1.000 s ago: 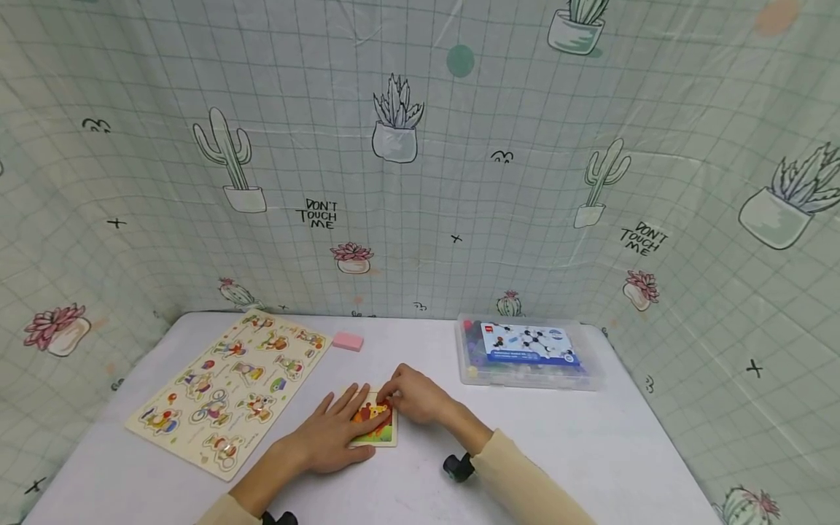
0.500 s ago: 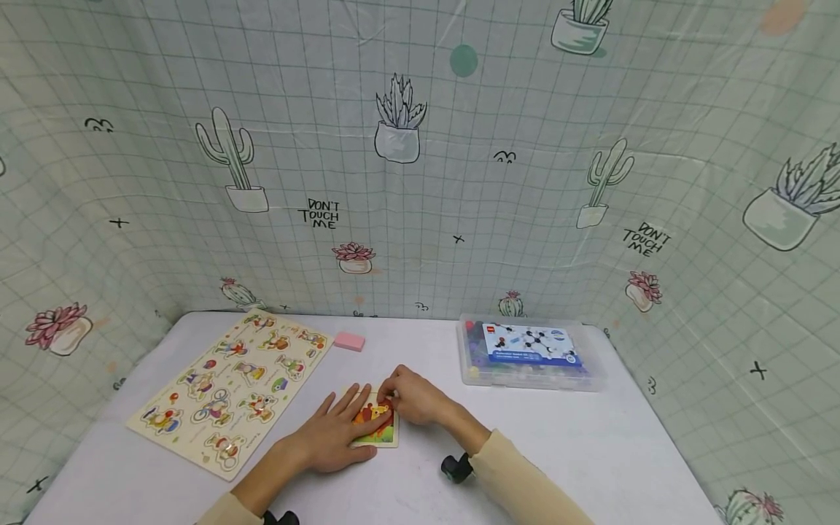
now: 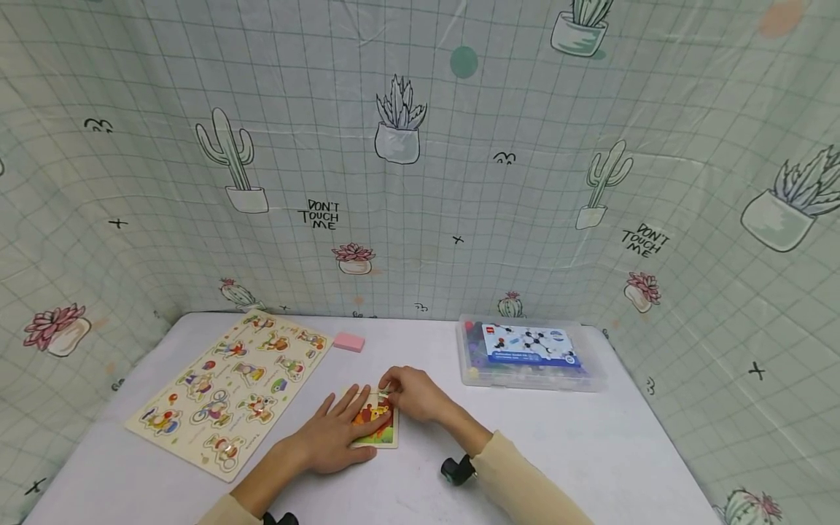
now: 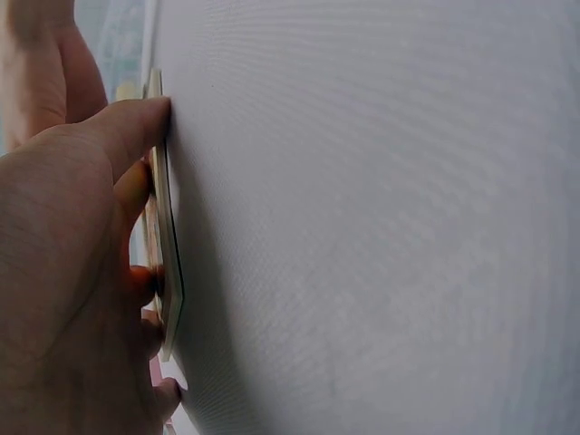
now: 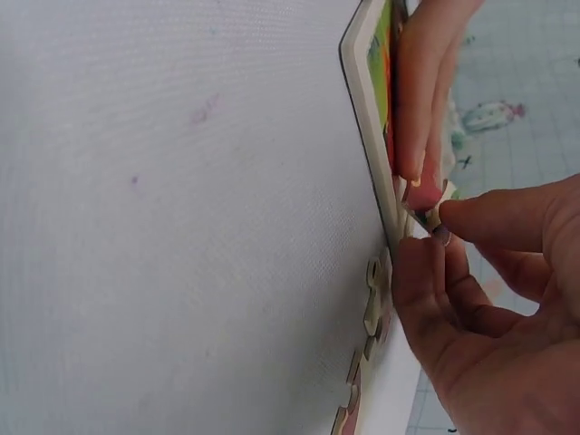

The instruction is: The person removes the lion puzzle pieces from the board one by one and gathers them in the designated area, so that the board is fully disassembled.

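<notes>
A small wooden jigsaw puzzle (image 3: 382, 439) with a yellow and red animal picture lies on the white table. My left hand (image 3: 331, 437) rests across it with fingers spread, covering its left part. In the left wrist view, the thumb touches the edge of the puzzle board (image 4: 169, 272). At the far right corner, my right hand (image 3: 420, 394) pinches a puzzle piece (image 5: 426, 201) between thumb and fingertips. That piece is tilted up from the board, close to a left fingertip. Loose puzzle pieces (image 5: 372, 308) lie beside the board in the right wrist view.
A large wooden picture board (image 3: 223, 379) with several cut-out figures lies to the left. Behind the puzzle is a pink block (image 3: 348, 341). A clear plastic case (image 3: 525, 354) with a blue and white label stands at the back right. A patterned curtain surrounds the table.
My right hand's fingertips have shifted slightly up and away from the puzzle's corner, and a pale edge of the piece now shows under them. The left hand stays in place.
</notes>
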Motion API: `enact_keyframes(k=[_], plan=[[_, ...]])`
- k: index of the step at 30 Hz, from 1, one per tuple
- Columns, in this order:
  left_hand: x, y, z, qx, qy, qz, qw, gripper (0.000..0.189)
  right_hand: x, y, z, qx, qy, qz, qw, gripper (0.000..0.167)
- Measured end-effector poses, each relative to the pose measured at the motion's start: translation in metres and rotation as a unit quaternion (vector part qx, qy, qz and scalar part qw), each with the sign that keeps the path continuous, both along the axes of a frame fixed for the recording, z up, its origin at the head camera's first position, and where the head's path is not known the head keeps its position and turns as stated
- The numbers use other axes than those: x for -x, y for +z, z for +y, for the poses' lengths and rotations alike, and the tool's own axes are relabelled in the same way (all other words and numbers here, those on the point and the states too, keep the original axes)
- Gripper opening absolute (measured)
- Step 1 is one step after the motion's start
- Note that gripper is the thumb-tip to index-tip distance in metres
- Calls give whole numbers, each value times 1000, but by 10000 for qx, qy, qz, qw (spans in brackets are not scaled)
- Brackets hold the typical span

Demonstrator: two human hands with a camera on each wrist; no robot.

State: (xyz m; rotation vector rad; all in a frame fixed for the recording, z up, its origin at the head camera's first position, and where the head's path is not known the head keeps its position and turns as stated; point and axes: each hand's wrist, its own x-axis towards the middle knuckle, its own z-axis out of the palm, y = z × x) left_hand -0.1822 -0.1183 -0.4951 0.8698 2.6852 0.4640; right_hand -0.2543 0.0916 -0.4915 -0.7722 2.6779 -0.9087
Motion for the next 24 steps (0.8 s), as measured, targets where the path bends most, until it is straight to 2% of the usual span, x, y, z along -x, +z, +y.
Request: enact_keyframes(k=[7, 13, 16, 21, 24], plan=[[0, -1, 0, -9, -39, -6, 10000, 58, 1, -1, 5, 511, -441, -466, 9966, 13], [0, 0, -1, -4, -24, -3, 10000, 58, 0, 0, 8, 643, -406, -797, 9939, 8], [1, -1, 0, 11, 8, -5, 10000, 59, 0, 2, 9, 686, -337, -785, 9940, 8], [2, -3, 1, 19, 51, -48, 10000, 59, 0, 7, 15, 874, -455, -513, 9938, 10], [3, -3, 1, 12, 65, -92, 9999, 60, -3, 11, 24, 1063, -511, -580, 9913, 11]])
